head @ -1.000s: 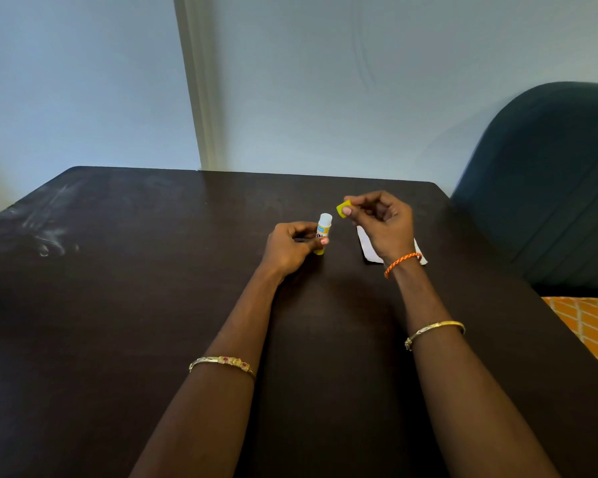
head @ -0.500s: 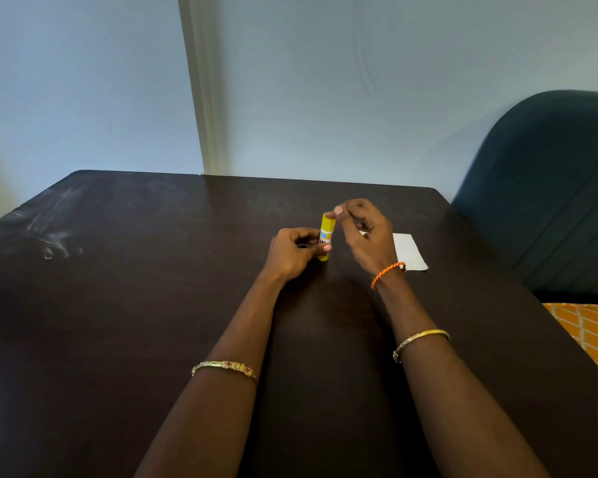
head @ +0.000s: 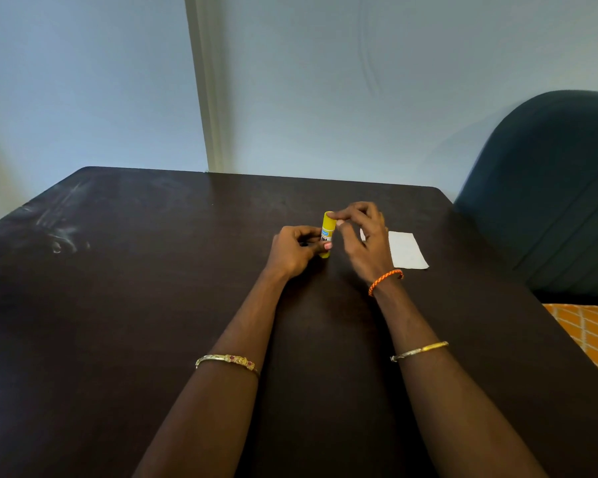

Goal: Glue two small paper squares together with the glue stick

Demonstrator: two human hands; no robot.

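Left hand (head: 296,250): fingers curled round the lower body of the upright, capped glue stick (head: 327,233). Right hand (head: 363,241): fingertips pinch its yellow cap, wrist raised. Paper squares (head: 407,250): flat on table (head: 152,305), just right of right hand.

A dark, nearly black table (head: 152,322) with rounded far corners and pale smudges on its far left part carries a white paper square (head: 408,250) lying flat just to the right of the right hand (head: 363,243), partly hidden behind that hand's fingers.
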